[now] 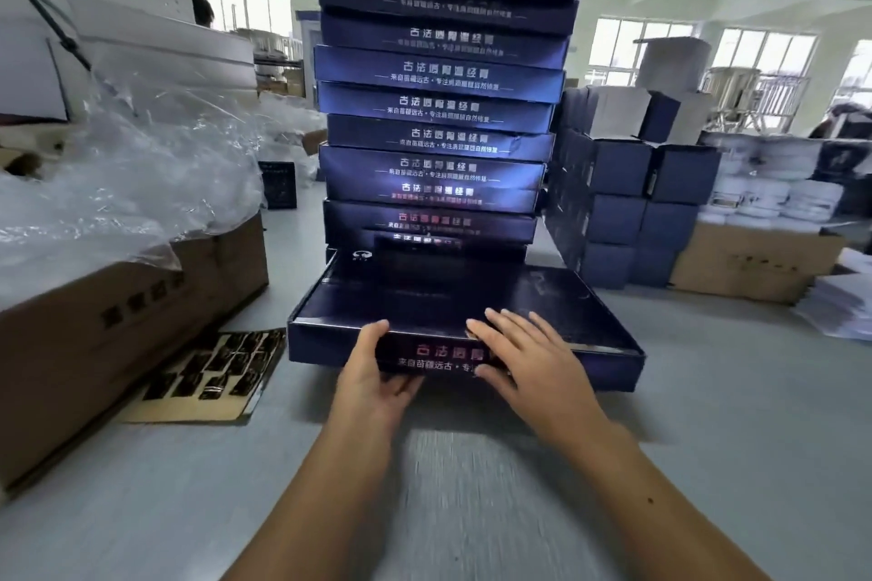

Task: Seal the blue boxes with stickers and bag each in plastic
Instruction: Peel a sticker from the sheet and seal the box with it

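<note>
Both hands (373,368) (524,359) on blue box (424,297)

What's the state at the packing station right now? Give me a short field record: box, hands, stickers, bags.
front box: blue, lid appears down, flat on grey table
left hand: grips the box's front wall, thumb on top
right hand: fingers straight, lying on the lid's front edge
stack: tall pile of blue boxes directly behind
sticker sheet: flat on table, left of front box, untouched
plastic bags: heaped in cardboard carton, far left
seal: none visible; hands cover part of the front
</note>
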